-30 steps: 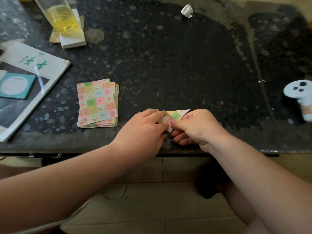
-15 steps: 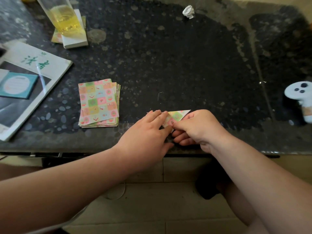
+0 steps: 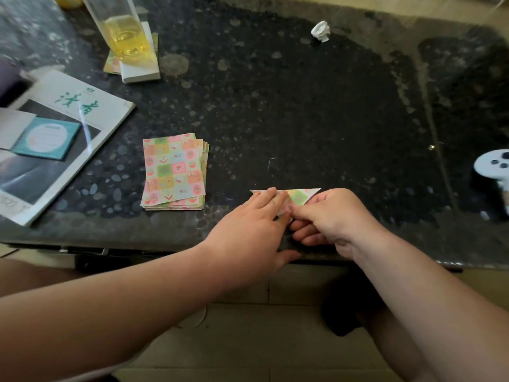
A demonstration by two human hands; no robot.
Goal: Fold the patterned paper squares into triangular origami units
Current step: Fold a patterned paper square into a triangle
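Beside the paper stack (image 3: 174,172), my flat left hand (image 3: 248,231) presses the folded triangle (image 3: 299,196) — right hand (image 3: 333,216) pinches its corner; creasing seems next.

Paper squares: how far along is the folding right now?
Done: no finished unit shows. In hand: one sheet, already a triangle, pressed flat by the left hand while the right hand pinches its near corner. Left: the stack of unfolded squares beside it.

surface: dark speckled table (image 3: 303,106) | paper stack (image 3: 173,172) | folded triangle (image 3: 298,196) | magazine (image 3: 68,111) | white block (image 3: 140,73) | white wad (image 3: 321,31) | controller (image 3: 493,164)
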